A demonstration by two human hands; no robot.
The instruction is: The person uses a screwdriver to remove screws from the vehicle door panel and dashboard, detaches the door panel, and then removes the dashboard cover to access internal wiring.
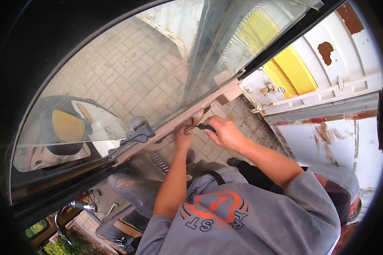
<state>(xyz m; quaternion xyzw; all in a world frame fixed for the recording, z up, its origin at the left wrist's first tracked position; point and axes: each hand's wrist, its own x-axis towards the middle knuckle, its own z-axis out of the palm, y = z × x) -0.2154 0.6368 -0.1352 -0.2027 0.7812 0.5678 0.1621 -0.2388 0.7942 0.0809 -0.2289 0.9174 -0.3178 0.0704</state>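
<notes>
My right hand (225, 132) is closed around the dark handle of a screwdriver (207, 127). Its thin shaft points left, toward the underside of a beige metal frame bar (170, 123). Close to the shaft's tip, my left hand (183, 138) reaches up to the same bar with its fingers bent together. What those fingers grip, if anything, is hidden. The bar runs slantwise along the lower edge of a large glass pane (127, 72). A dark grey latch (139, 130) sits on the bar to the left of my hands.
A white metal wall with yellow panels (291, 72) and rust patches stands at right. Beyond the glass, a white and black vehicle part (72, 123) rests on brick paving (115, 51). A pedal (160, 163) lies below my left arm. Another person (349, 182) is at lower right.
</notes>
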